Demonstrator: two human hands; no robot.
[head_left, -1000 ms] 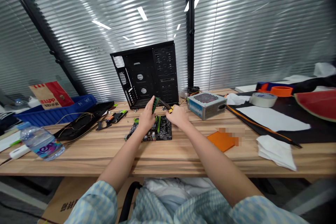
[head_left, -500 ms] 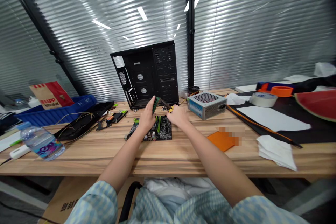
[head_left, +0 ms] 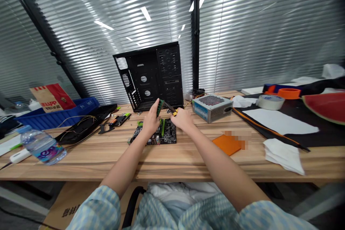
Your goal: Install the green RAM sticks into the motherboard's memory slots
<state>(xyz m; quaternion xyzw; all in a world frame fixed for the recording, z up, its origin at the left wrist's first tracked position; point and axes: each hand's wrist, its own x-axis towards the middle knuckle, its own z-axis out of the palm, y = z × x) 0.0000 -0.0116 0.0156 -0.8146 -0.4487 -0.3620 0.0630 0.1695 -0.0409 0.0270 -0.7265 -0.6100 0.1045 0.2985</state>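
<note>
Nothing has shifted since half a second back: both hands sit as they were over the motherboard. My left hand pinches a green memory stick upright, raised above the board's far edge. My right hand is closed round a thin dark tool with a yellow collar (screwdriver, I think), its tip close to the stick. Risk: the tip slips and scrapes the stick, or my light pinch lets it drop onto the board. Stick looks small, flat and green, seen nearly edge-on.
</note>
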